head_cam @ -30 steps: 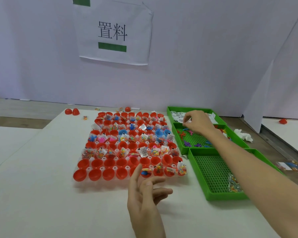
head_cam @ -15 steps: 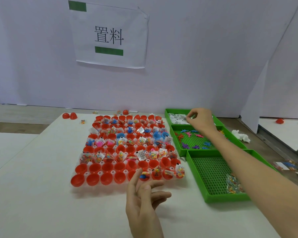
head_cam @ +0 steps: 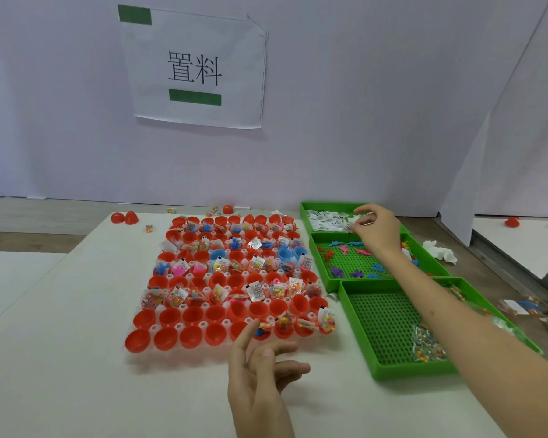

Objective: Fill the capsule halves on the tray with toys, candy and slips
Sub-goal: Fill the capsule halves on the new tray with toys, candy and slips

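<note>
White slips (head_cam: 325,221) pinched by right hand (head_cam: 375,231)

Red plastic capsule halves (head_cam: 166,339) sit open-side up in the clear plastic tray (head_cam: 178,326), far rows stuffed, near-left ones empty, with white paper slips (head_cam: 325,220), small coloured plastic toys (head_cam: 356,274) and clear candy packets (head_cam: 426,344) lying to the right.

On my feed a white paper sign (head_cam: 196,67) hangs on the pale backdrop (head_cam: 377,105), printed with two black characters above a green bar, with a strip of green tape (head_cam: 134,14) at its upper left corner. A crumpled white tissue (head_cam: 440,251) lies at the right, between the white table (head_cam: 60,343) and a second white surface (head_cam: 513,248).
</note>
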A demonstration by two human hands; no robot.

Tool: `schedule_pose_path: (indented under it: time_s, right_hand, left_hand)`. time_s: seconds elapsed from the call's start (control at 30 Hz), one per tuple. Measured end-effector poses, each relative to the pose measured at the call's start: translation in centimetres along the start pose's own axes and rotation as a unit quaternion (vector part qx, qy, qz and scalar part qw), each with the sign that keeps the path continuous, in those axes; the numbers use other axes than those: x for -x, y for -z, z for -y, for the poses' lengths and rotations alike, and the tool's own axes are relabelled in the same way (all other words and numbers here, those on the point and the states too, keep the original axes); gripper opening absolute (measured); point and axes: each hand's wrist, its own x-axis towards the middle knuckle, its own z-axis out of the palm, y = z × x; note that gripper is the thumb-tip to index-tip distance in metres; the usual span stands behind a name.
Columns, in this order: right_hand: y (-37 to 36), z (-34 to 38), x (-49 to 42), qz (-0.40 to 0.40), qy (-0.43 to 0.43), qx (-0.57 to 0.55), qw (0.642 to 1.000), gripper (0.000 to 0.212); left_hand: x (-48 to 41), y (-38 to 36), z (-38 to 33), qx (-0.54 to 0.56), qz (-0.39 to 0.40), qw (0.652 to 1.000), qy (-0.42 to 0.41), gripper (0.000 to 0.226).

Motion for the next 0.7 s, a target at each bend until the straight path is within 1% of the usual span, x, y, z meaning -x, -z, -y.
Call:
schedule_pose_path:
  time_s: [0.2, 0.27, 0.3, 0.37, 0.43, 0.53, 0.63, 0.7]
  right_hand:
    - [0.1, 0.4, -0.9, -0.009, -0.042, -0.052, 0.998, 0.025]
    - [0.4, 0.6, -0.7, -0.010, -0.038, -0.057, 0.998, 0.022]
    - [0.7, 0.7, -0.4, -0.001, -0.029, -0.049, 0.998, 0.018]
    - [1.2, 1.1, 0.6, 0.049, -0.010, -0.029, 0.998, 0.013]
    - [2.0, 1.3, 1.9, 0.095, -0.018, -0.047, 0.994, 0.013]
    - [3.7, 1.2, 3.9, 0.095, -0.030, -0.093, 0.991, 0.013]
    - [4.6, 0.6, 5.4, 0.106, -0.034, -0.049, 0.993, 0.012]
    - [4.5, 0.6, 5.9, 0.134, -0.047, -0.001, 0.990, 0.012]
  left_hand:
    - [-0.1, -0.2, -0.2, -0.016, -0.002, 1.000, -0.003, 0.032]
    - [-0.1, -0.2, -0.5, -0.016, 0.005, 1.000, -0.015, 0.031]
    - [0.0, -0.2, -0.7, -0.023, 0.011, 0.999, -0.023, 0.032]
    - [0.0, -0.1, -0.7, -0.051, 0.024, 0.998, -0.036, 0.033]
    - [0.1, 0.1, -0.7, -0.083, 0.033, 0.995, -0.037, 0.033]
    - [0.0, 0.3, -0.8, -0.111, 0.066, 0.991, -0.040, 0.021]
    - [-0.7, 0.5, -0.9, -0.106, 0.105, 0.988, -0.033, 0.030]
    - [-1.0, 0.5, -0.8, -0.111, 0.116, 0.986, -0.037, 0.029]
